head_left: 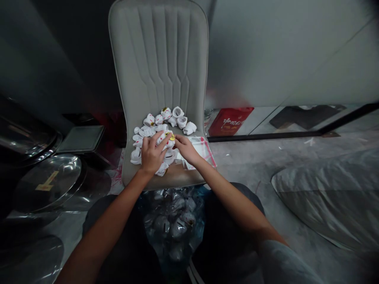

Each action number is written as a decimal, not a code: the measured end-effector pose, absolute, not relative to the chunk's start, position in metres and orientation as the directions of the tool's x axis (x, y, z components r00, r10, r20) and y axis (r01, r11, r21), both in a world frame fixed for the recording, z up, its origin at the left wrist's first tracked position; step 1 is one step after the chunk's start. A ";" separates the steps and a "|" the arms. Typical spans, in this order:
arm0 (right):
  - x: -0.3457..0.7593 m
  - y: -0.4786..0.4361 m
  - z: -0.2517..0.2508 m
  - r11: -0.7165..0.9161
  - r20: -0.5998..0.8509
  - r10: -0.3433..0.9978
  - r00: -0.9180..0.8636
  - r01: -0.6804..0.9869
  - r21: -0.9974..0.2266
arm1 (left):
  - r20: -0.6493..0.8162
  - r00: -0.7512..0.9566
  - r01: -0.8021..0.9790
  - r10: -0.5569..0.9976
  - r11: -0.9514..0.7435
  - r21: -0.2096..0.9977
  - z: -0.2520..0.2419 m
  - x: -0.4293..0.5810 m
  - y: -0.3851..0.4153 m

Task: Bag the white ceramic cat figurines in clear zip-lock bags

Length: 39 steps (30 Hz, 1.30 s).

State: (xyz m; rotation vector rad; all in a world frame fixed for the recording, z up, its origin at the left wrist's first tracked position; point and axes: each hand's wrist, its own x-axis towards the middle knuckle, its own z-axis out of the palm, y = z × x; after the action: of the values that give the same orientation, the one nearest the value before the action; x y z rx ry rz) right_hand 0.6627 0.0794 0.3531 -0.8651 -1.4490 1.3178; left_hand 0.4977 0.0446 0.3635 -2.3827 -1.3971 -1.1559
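The **left hand** is curled over a **gold-marked figurine**, and the fingertips of the **right hand** press against the same piece from the other side, so the 2 hands are close together around it. The piece is one of a heap of **white lucky-cat figurines** with red and gold markings, lying on the seat of a **grey upholstered chair**; several show a slot. Under the right hand lies a **clear plastic bag** with red print too blurred to read. A **dark plastic sack** of wrapped pieces sits between the person's knees. Beyond the chair stands a **red box** with yellow characters, the first 2 apparently 中国, the rest unreadable. A **round steel tray** with a yellow mark leans at the left.
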 end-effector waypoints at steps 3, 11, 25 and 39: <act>0.667 0.081 0.354 0.025 0.094 0.920 -0.381 -0.184 -0.983 | 0.657 0.287 0.790 0.697 -0.561 0.250 0.366 0.499 0.047; 0.692 0.115 0.339 0.227 0.155 0.950 -0.272 0.255 -0.940 | 0.589 0.177 0.809 0.788 -0.458 0.370 0.374 0.485 0.066; 0.706 0.121 0.324 0.456 -0.006 0.877 -0.480 0.836 -0.305 | 0.535 0.144 0.767 0.832 -0.435 0.471 0.354 0.474 0.121; 0.750 0.174 0.301 0.260 0.274 0.953 -0.131 0.820 -0.511 | 0.151 0.358 0.864 0.922 -0.388 0.320 0.350 0.509 0.153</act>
State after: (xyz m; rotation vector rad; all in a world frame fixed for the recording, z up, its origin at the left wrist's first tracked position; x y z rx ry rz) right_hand 0.7500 0.1738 0.3010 -1.6001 -1.9915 0.3190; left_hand 0.5093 0.1529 0.3500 -2.7357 -1.8227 -0.5146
